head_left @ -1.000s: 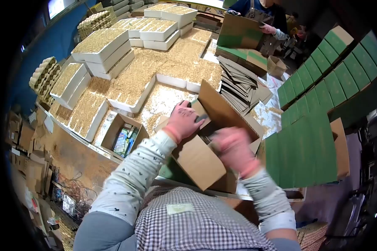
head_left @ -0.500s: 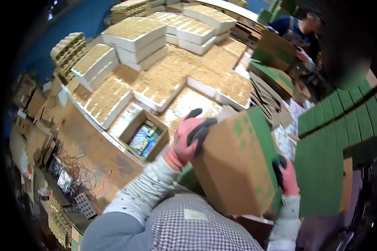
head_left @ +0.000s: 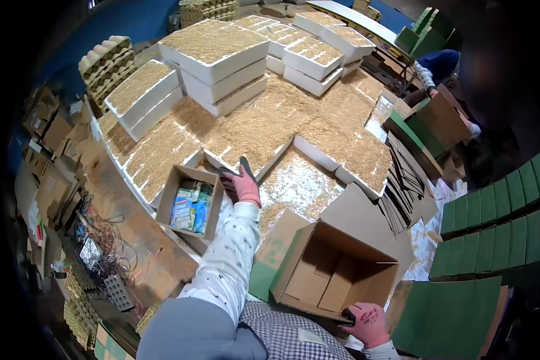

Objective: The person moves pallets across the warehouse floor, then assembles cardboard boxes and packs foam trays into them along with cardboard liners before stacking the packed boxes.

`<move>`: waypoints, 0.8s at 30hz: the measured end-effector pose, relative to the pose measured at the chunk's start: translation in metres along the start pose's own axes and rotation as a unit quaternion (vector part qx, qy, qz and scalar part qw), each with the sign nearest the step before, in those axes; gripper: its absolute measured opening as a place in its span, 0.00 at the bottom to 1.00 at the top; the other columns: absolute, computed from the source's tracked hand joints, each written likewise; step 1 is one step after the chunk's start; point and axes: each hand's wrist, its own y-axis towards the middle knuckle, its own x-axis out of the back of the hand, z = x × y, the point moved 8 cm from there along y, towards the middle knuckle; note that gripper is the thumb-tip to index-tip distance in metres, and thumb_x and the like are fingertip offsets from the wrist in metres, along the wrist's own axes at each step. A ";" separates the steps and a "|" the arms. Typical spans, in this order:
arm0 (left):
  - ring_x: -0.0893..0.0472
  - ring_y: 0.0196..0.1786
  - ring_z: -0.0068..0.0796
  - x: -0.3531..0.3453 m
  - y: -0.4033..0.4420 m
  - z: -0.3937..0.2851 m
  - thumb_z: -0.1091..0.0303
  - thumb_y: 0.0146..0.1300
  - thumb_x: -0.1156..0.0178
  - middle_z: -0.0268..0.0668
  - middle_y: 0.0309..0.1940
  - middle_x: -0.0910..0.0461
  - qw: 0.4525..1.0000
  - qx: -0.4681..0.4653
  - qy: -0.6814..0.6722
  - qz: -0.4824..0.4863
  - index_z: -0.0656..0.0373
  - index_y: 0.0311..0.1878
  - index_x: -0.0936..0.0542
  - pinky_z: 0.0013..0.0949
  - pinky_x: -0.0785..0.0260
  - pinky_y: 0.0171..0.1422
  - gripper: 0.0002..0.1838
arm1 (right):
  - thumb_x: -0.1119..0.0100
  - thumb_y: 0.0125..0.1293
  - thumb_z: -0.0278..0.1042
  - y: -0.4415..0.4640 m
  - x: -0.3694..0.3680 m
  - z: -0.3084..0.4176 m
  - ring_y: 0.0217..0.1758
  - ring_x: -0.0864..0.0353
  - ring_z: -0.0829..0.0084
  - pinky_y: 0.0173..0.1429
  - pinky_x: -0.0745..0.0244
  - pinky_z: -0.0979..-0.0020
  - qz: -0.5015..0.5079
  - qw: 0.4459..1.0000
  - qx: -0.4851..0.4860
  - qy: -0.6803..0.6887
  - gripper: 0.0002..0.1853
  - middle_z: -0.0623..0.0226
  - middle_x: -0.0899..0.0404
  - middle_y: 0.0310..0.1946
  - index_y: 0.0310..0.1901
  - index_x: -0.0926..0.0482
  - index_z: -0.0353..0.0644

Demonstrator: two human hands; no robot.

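My right hand [head_left: 368, 324], in a pink glove with dark fingertips, grips the near edge of an open cardboard box [head_left: 336, 270]. The box lies in front of me with its opening facing up, and bare brown walls show inside. My left hand [head_left: 243, 182] is at the right side of a small carton [head_left: 216, 207], fingers spread; whether they touch it is hard to tell. Blue and green packets [head_left: 190, 207] fill that carton. Under and beside the open box lies a green and brown cardboard flap [head_left: 272, 255].
White foam trays [head_left: 222, 72] of straw-coloured material stand stacked at the back. Flat cardboard sheets [head_left: 400, 180] lie to the right, near green boxes [head_left: 498, 201]. A person [head_left: 436, 67] handles another box at the back right. Egg trays [head_left: 107, 63] are piled left.
The box has turned from its closed side to show its open inside. My left hand has let go of it and moved left to the small carton, which sits farther up and left.
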 end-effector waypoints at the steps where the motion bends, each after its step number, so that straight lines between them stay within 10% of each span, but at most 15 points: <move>1: 0.49 0.70 0.55 0.011 -0.011 -0.013 0.42 0.61 0.48 0.59 0.69 0.52 0.990 -0.032 -0.134 -0.026 0.59 0.72 0.57 0.43 0.56 0.72 0.46 | 0.30 0.39 0.50 -0.001 0.002 0.000 0.33 0.22 0.68 0.37 0.32 0.69 -0.005 1.000 0.001 -0.001 0.18 0.73 0.23 0.26 0.29 0.22 0.51; 6: 0.29 0.53 0.36 0.022 -0.022 -0.032 0.70 0.50 0.34 0.43 0.58 0.34 0.877 0.048 -0.446 0.171 0.56 0.71 0.54 0.34 0.36 0.58 0.49 | 0.29 0.39 0.50 -0.001 0.000 -0.002 0.37 0.21 0.69 0.42 0.30 0.68 0.008 1.000 -0.014 0.002 0.25 0.73 0.21 0.31 0.41 0.20 0.51; 10: 0.27 0.49 0.32 0.094 -0.090 -0.055 0.65 0.61 0.48 0.39 0.45 0.26 0.876 -0.270 -0.294 0.271 0.64 0.55 0.30 0.34 0.35 0.57 0.21 | 0.29 0.37 0.56 -0.009 0.018 0.008 0.49 0.25 0.64 0.52 0.32 0.65 -0.066 0.997 0.031 -0.017 0.39 0.65 0.23 0.45 0.54 0.27 0.47; 12: 0.27 0.54 0.35 0.105 -0.136 -0.074 0.66 0.63 0.53 0.43 0.49 0.26 0.734 0.061 -0.526 0.425 0.66 0.53 0.29 0.37 0.36 0.61 0.18 | 0.29 0.35 0.59 -0.017 0.024 0.009 0.56 0.28 0.60 0.59 0.34 0.63 -0.124 0.988 0.088 -0.005 0.47 0.59 0.27 0.53 0.59 0.32 0.44; 13: 0.26 0.55 0.35 0.112 -0.150 -0.074 0.66 0.63 0.52 0.44 0.50 0.26 0.717 0.049 -0.513 0.468 0.67 0.52 0.29 0.37 0.35 0.61 0.18 | 0.25 0.30 0.55 -0.020 0.026 0.004 0.60 0.31 0.55 0.66 0.39 0.60 -0.108 0.988 0.094 0.050 0.54 0.52 0.33 0.59 0.61 0.35 0.36; 15: 0.24 0.52 0.36 0.136 -0.193 -0.086 0.66 0.62 0.51 0.43 0.48 0.24 0.668 0.071 -0.466 0.575 0.67 0.51 0.28 0.38 0.33 0.60 0.17 | 0.26 0.35 0.58 -0.022 0.025 -0.022 0.65 0.35 0.58 0.69 0.43 0.62 -0.170 0.905 0.087 0.380 0.59 0.55 0.39 0.65 0.67 0.45 0.35; 17: 0.23 0.51 0.37 0.136 -0.217 -0.078 0.70 0.60 0.49 0.43 0.49 0.24 0.650 0.097 -0.445 0.608 0.66 0.49 0.26 0.36 0.31 0.59 0.15 | 0.49 0.62 0.62 -0.023 0.017 -0.045 0.64 0.34 0.60 0.67 0.40 0.58 -0.192 0.720 -0.019 0.667 0.45 0.58 0.40 0.66 0.70 0.53 0.42; 19: 0.22 0.50 0.35 0.179 -0.248 -0.095 0.73 0.57 0.47 0.42 0.49 0.24 0.606 -0.579 -0.256 0.481 0.63 0.57 0.29 0.35 0.29 0.55 0.21 | 0.57 0.66 0.61 -0.025 0.026 -0.061 0.63 0.33 0.60 0.66 0.38 0.58 -0.222 0.527 0.094 0.815 0.37 0.57 0.39 0.65 0.69 0.47 0.44; 21: 0.23 0.48 0.26 0.146 -0.261 -0.073 0.75 0.56 0.42 0.40 0.52 0.26 0.681 0.015 -0.232 0.695 0.53 0.70 0.45 0.27 0.28 0.48 0.38 | 0.49 0.65 0.53 -0.051 -0.032 -0.122 0.61 0.31 0.60 0.65 0.37 0.57 -0.267 0.504 -0.025 0.821 0.32 0.56 0.33 0.60 0.65 0.39 0.43; 23: 0.26 0.53 0.27 0.153 -0.278 -0.086 0.73 0.57 0.41 0.41 0.58 0.31 0.686 -0.033 -0.188 0.702 0.56 0.71 0.46 0.26 0.30 0.51 0.38 | 0.43 0.61 0.35 -0.107 0.008 -0.096 0.55 0.28 0.62 0.61 0.33 0.61 -0.413 0.846 0.037 0.336 0.24 0.57 0.27 0.52 0.58 0.32 0.39; 24: 0.28 0.56 0.28 0.153 -0.283 -0.085 0.71 0.58 0.41 0.42 0.61 0.33 0.675 -0.067 -0.195 0.708 0.57 0.71 0.47 0.27 0.32 0.55 0.38 | 0.45 0.61 0.32 -0.126 0.004 -0.100 0.52 0.26 0.64 0.59 0.32 0.63 -0.417 0.830 0.005 0.370 0.23 0.57 0.26 0.50 0.57 0.32 0.36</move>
